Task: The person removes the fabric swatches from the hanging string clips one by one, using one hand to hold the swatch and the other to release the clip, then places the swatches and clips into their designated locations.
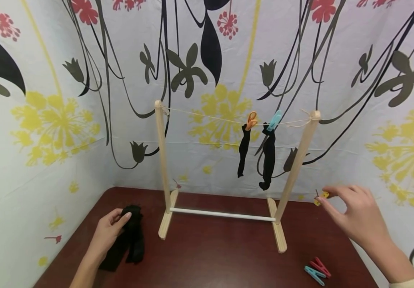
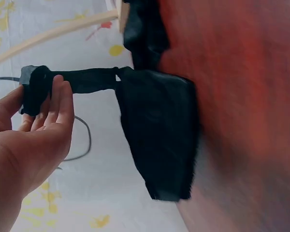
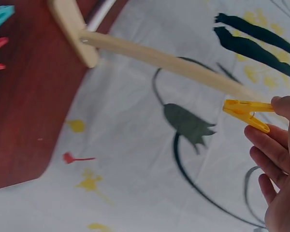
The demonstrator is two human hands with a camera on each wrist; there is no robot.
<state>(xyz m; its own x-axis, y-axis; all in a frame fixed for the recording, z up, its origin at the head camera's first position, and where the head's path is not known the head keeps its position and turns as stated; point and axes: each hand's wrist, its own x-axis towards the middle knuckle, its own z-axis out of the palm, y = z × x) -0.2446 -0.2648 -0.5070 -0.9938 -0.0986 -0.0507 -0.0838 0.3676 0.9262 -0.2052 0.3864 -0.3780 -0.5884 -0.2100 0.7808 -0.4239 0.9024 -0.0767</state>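
At the table's left side, my left hand (image 1: pixel 107 232) grips a piece of black cloth (image 1: pixel 135 236) between thumb and fingers. The left wrist view shows a narrow strip leading from that hand to a wider dark panel (image 2: pixel 159 130) of fabric. On the right, my right hand (image 1: pixel 363 218) pinches a yellow clothespin (image 3: pixel 246 109) by its handle ends, held up beyond the rack's right post. Two slim black cloth pieces hang from the string (image 1: pixel 207 116), one under an orange clothespin (image 1: pixel 251 121), the other (image 1: pixel 269 158) under a light blue clothespin (image 1: pixel 275 121).
A wooden rack stands on the dark red table (image 1: pixel 199 256), its left post (image 1: pixel 162 160) and right post (image 1: pixel 297 168) joined low down by a white rod (image 1: pixel 221 215). Near the front right lie a red clothespin (image 1: pixel 321 267) and a blue clothespin (image 1: pixel 315 275). Patterned fabric (image 1: pixel 131 88) surrounds the table.
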